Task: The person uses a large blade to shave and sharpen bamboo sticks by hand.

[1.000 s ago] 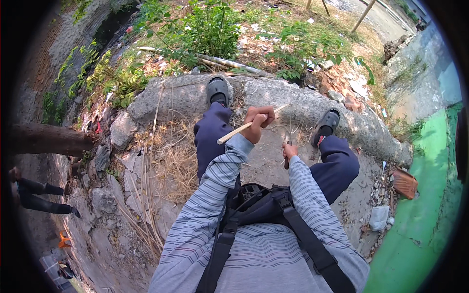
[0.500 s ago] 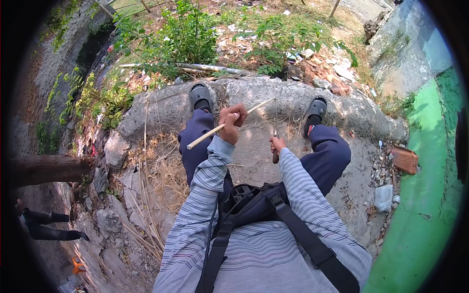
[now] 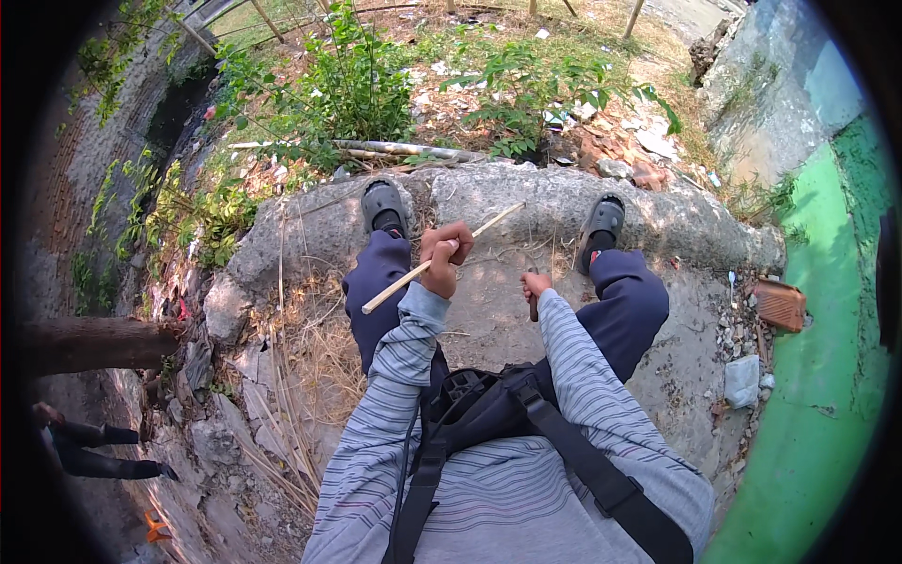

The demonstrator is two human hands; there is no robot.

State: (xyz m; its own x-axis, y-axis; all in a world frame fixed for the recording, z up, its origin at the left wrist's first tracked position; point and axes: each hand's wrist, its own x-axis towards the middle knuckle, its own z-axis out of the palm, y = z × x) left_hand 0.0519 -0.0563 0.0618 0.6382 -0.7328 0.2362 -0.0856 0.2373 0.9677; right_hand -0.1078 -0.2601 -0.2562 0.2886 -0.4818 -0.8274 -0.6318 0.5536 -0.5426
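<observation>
My left hand point(image 3: 445, 256) is closed around a thin pale stick point(image 3: 405, 287), which looks like split bamboo. The stick slants from lower left to upper right, and its far end reaches toward the stone ledge. To the right and a little lower, my right hand point(image 3: 536, 284) grips a knife by its brown handle point(image 3: 534, 309), whose butt shows below the fist. The blade is hard to make out against the grey ground. Stick and right hand appear apart.
My feet in grey clogs point(image 3: 602, 221) rest at a rough stone ledge point(image 3: 503, 193). Dry strips point(image 3: 282, 414) lie to the left. A brown plastic basket point(image 3: 780, 306) and a clear bag point(image 3: 741, 381) sit by the green wall point(image 3: 803, 451). Another person's legs point(image 3: 103, 451) show far left.
The knife blade, upright beyond my right fist earlier, is now hardly visible. The stick's far end sits slightly lower in the picture. Both hands keep their grips, and the view has shifted slightly.
</observation>
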